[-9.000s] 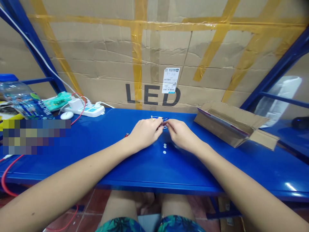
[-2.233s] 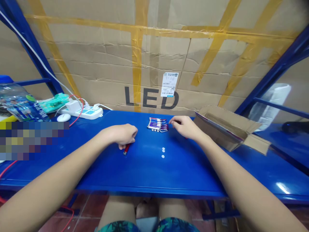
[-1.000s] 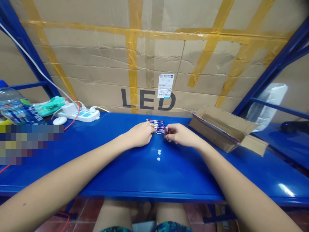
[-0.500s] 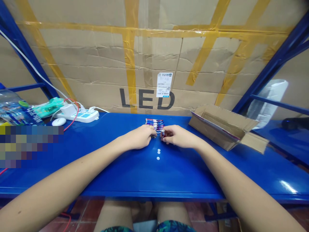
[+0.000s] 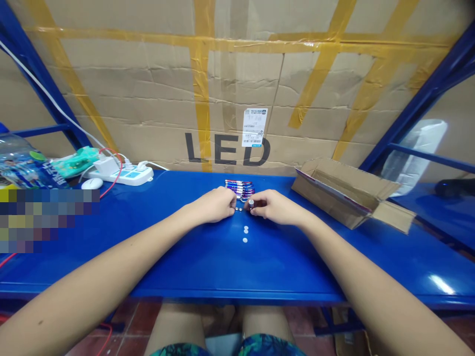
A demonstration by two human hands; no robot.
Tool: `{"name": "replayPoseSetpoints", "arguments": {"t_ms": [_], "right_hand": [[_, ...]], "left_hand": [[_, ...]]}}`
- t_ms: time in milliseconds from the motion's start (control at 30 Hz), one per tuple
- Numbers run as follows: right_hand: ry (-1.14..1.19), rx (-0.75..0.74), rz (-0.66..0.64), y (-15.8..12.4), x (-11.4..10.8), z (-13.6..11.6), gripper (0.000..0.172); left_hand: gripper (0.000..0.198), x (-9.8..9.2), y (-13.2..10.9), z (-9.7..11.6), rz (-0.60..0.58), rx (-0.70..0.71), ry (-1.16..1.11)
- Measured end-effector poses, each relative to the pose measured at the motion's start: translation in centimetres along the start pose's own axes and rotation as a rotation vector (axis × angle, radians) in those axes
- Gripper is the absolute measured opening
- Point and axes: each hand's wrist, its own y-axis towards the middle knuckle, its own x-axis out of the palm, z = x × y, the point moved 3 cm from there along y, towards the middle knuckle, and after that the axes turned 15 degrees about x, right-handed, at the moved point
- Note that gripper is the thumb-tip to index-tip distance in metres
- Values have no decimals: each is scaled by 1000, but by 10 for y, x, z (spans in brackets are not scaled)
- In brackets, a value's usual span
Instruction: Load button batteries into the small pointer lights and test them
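Note:
My right hand (image 5: 272, 206) pinches a small dark red cylinder with a silver end, which looks like a mini flashlight (image 5: 251, 204), upright between thumb and fingers. My left hand (image 5: 218, 204) is closed, its fingertips down at the blue table; what they hold, if anything, is hidden. Small silvery button cells (image 5: 240, 209) lie right beside those fingertips. Behind both hands is a row of red, blue and purple metallic mini flashlights (image 5: 239, 189) with cords, partly covered by my left hand. Three small whitish discs (image 5: 245, 240) lie on the table nearer to me.
On the blue table (image 5: 208, 267), an open cardboard box (image 5: 326, 200) stands at the right. A white power strip (image 5: 135, 175) with plugs and cables, a white mouse-like object (image 5: 92, 183) and a plastic bottle (image 5: 27, 160) are at the left. A large LED carton (image 5: 148, 104) walls off the back.
My left hand has drawn slightly back to the left, uncovering small silvery cells by its fingertips. The cylinder in my right hand shows its silver end more. The view has shifted slightly.

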Motion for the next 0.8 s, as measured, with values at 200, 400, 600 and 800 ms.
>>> {"name": "replayPoseSetpoints", "arguments": {"t_ms": [200, 400, 600, 800], "right_hand": [[-27, -31, 48, 5, 4, 4, 18], [-46, -84, 59, 3, 6, -1, 15], [-16, -79, 59, 4, 7, -1, 11], [40, -36, 37, 8, 7, 8, 13]], "left_hand": [[10, -13, -8, 18, 231, 170, 13], [14, -9, -11, 31, 320, 345, 45], [19, -5, -10, 34, 277, 416, 140], [20, -6, -11, 31, 316, 414, 157]]}}
